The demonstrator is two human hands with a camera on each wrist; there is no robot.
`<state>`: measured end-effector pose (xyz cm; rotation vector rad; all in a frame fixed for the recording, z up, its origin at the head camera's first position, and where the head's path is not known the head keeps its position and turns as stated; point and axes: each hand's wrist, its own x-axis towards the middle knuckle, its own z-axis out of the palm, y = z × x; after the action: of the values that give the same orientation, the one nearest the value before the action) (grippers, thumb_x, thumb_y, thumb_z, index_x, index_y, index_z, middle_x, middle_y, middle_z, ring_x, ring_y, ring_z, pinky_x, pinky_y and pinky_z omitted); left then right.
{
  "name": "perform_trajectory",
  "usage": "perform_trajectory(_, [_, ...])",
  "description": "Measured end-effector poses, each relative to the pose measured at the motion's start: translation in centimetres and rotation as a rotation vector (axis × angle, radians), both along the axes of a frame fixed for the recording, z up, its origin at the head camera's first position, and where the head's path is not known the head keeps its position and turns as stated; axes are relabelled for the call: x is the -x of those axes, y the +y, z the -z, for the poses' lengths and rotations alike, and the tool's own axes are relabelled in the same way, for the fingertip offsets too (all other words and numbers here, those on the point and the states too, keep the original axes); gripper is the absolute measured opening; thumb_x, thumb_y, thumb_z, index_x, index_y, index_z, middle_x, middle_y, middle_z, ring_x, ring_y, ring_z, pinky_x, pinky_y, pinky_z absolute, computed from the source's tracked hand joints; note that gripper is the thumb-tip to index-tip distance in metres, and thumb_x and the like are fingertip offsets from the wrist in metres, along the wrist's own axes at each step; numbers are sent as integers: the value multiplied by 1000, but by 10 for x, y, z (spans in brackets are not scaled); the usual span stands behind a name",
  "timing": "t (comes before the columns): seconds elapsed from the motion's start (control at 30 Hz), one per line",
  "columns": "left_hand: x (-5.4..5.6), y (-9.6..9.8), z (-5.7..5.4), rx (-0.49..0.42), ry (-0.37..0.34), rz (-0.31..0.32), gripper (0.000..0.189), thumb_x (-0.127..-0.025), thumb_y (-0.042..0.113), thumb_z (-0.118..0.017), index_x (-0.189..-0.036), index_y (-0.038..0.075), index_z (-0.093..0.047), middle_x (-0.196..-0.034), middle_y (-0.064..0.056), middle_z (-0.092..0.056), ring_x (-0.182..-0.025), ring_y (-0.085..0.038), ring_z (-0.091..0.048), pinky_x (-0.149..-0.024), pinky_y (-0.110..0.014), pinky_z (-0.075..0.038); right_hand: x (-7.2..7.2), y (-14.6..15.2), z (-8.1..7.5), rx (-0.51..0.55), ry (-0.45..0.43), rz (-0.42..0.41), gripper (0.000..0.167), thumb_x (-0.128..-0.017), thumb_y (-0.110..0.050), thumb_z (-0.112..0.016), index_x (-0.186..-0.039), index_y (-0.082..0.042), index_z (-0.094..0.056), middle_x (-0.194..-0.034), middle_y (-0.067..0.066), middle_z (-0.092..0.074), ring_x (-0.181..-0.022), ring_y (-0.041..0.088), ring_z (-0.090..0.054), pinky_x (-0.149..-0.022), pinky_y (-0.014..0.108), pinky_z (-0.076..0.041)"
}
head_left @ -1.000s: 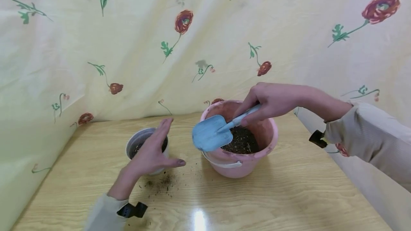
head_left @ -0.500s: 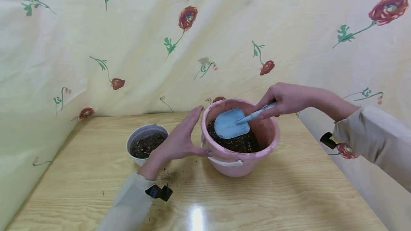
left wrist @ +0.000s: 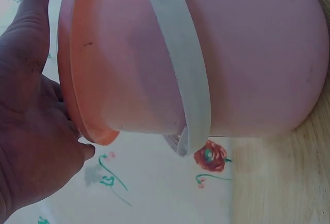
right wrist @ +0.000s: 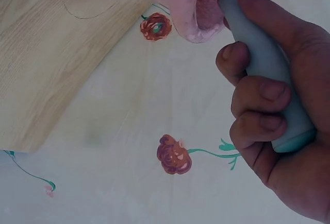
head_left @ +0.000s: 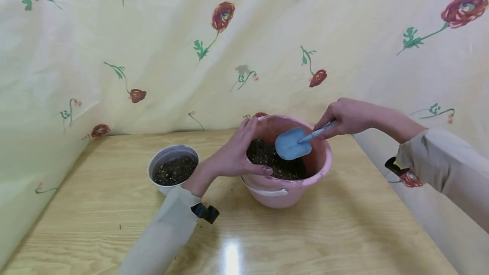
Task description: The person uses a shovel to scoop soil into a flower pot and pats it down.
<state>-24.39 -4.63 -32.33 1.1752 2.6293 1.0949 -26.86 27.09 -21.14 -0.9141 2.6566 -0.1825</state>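
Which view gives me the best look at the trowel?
The head view, where the trowel shows its full blade and part of the handle. The right wrist view shows the handle in the right hand, with a bit of blue at the top edge; the left wrist view shows none.

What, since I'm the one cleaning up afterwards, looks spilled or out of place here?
A few dark specks lie loose on the table, outside the white pot and pink bucket. They resemble the soil in both, so probably spillage. Nothing else stands out.
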Motion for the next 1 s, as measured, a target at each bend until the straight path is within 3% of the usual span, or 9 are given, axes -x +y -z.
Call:
perform_trajectory(0.27, [3, -1, 4, -7, -42, -23, 135, -67, 51, -84, -152, 27, 17, -160, 7, 14, -143, -7, 20, -116, -51, -10, -1, -11, -2, -75, 86, -53, 17, -82, -24, -77, -98, -19, -79, -77, -14, -70, -55, 2, -54, -56, 23, -48])
perform_trajectory(0.43, [5, 2, 10, -66, -30, -35, 136, -64, 49, -87, -152, 31, 15, -160, 6, 11, -145, -11, 14, -115, -52, -13, -6, -19, 1, -160, 174, -43, 10, -80, -23, -78, -90, -21, -79, -73, -14, -67, -59, 4, -53, -59, 26, -48])
perform_trajectory(0.57, [5, 4, 13, -85, -32, -35, 136, -64, 46, -88, -154, 26, 12, -161, 2, 5, -147, -15, 5, -116, -50, -14, -12, -24, 8, -210, 270, -41, 2, -78, -22, -79, -78, -21, -77, -66, -12, -62, -58, 8, -51, -54, 29, -47])
perform_trajectory(0.77, [5, 5, 13, -82, -21, -10, 134, -65, 47, -87, -154, 26, 11, -161, 2, 2, -147, -15, 2, -116, -49, -14, -24, -27, 20, -248, 425, -37, 22, -73, -16, -81, -62, -21, -63, -56, -8, -49, -55, 12, -43, -47, 29, -37])
perform_trajectory(1.0, [6, 3, 12, -81, -19, -15, 133, -65, 47, -87, -154, 29, 10, -161, 2, 0, -146, -15, 0, -115, -50, -15, -30, -40, 26, -252, 644, -115, 39, -71, -12, -81, -54, -19, -47, -52, -5, -43, -50, 14, -40, -44, 31, -34])
